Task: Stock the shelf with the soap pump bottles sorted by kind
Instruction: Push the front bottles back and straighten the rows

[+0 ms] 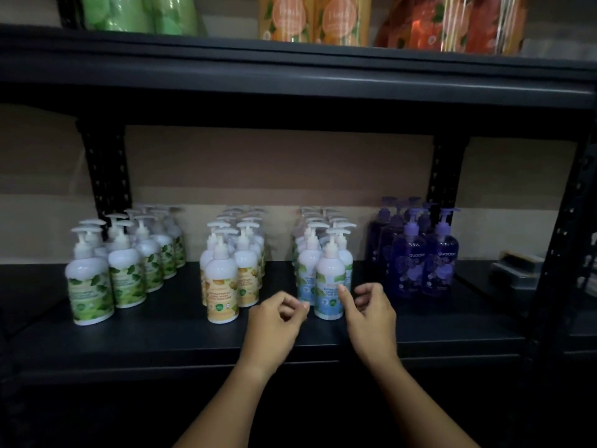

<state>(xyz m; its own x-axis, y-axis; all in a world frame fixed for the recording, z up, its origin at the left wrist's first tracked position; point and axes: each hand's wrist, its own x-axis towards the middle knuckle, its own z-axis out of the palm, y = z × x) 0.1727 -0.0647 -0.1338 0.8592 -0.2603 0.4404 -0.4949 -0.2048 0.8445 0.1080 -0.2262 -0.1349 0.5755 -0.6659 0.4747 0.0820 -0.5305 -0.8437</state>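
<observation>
Four groups of pump bottles stand in rows on the black shelf (161, 337): green-label white bottles (93, 286) at the left, orange-label white bottles (222, 286), blue-label white bottles (329, 286), and purple bottles (420, 263) at the right. My left hand (274, 324) hovers just left of the front blue-label bottle, fingers loosely curled, holding nothing. My right hand (371, 315) is at that bottle's right side, its thumb tip touching the label, the other fingers curled and apart from the bottle.
The upper shelf (290, 69) hangs low overhead, carrying green bottles (142, 14) and orange ones (313, 17). Black posts (106, 176) stand behind and at the right (555, 253). A small stack of dark items (517, 270) sits on the adjoining shelf.
</observation>
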